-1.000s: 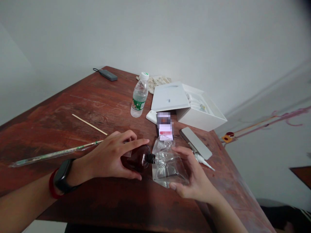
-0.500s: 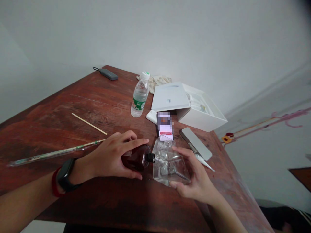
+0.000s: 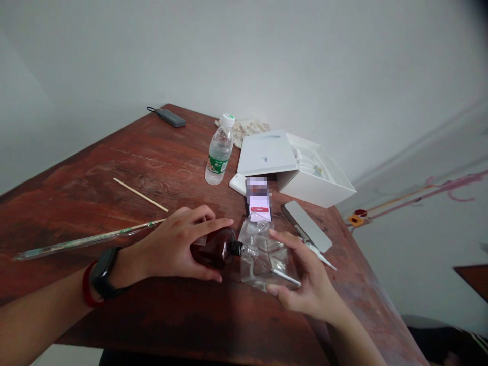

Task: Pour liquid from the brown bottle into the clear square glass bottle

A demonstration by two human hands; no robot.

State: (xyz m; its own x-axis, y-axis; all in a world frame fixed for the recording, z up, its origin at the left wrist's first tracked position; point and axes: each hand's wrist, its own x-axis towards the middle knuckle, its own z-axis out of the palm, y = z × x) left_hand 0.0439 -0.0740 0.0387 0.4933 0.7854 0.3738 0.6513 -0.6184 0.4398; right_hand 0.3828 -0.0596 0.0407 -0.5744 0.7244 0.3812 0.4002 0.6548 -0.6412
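Presently, amber glass bottle [image 3: 215, 249] lying nearly level at mid-table, its black neck [image 3: 236, 248] touching the small clear neck of a transparent plastic pouch [image 3: 263, 269] at its 3 o'clock — contents of neither clearly visible. Left hand [image 3: 171, 244] curled round the bottle, fingers over the top, thumb beneath; right hand [image 3: 301, 279] pinching the pouch between thumb and fingers. Outward from the hands: glass rod [image 3: 87, 239] at 9 o'clock, just beside the left wrist; water bottle [image 3: 219, 152] at 12 o'clock; white box [image 3: 320, 183] at 1 o'clock. Risk: a loosened pinch or wrist shift parting the necks — possible spill onto the wooden table [image 3: 114, 310], or glass knocked against the rod.
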